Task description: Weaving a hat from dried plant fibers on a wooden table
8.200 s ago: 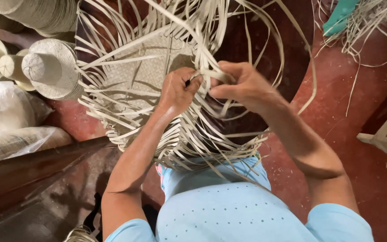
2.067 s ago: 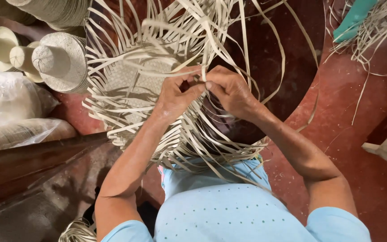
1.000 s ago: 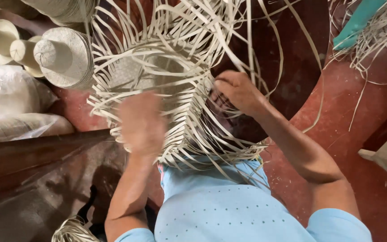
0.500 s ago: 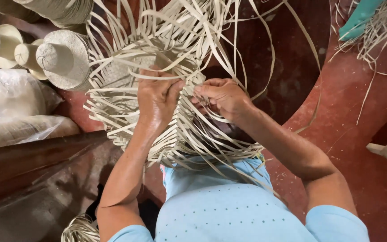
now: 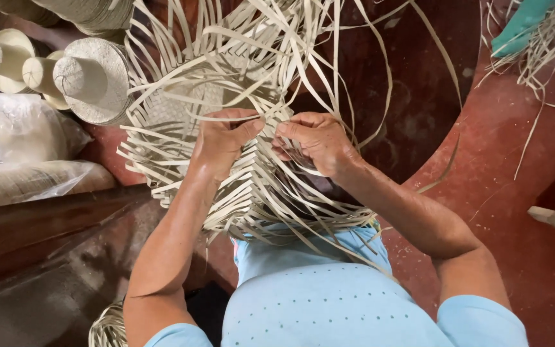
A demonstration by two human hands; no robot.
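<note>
The woven straw piece (image 5: 226, 128) sits at the centre of the head view, resting against the person's lap: a flat, tightly plaited pale panel from which long, thin, glossy loose strips (image 5: 329, 58) fan outward in every direction, curling and crossing without order. Its woven edge is ragged, with strip ends overhanging the light blue shirt (image 5: 316, 302) below. The left hand (image 5: 223, 138) lies on the upper right part of the weave, thumb raised and fingers curled closed over a few strips. The right hand (image 5: 316, 141) is just beside it, nearly touching, fingers bent and pinching strips at the same working edge; exactly which strips each hand grasps cannot be told, as the fingertips are buried in the straw. To the left, well apart from the hands, stand finished straw hats (image 5: 91, 80) with rounded crowns and finely textured brims, stacked on their sides, and beneath them clear plastic bags (image 5: 20, 135) of pale material. The floor (image 5: 502, 167) is worn red, smooth and open to the right of the forearms. A further tangle of loose straw (image 5: 554, 45) lies at the upper right corner, near a teal object (image 5: 518, 29).
</note>
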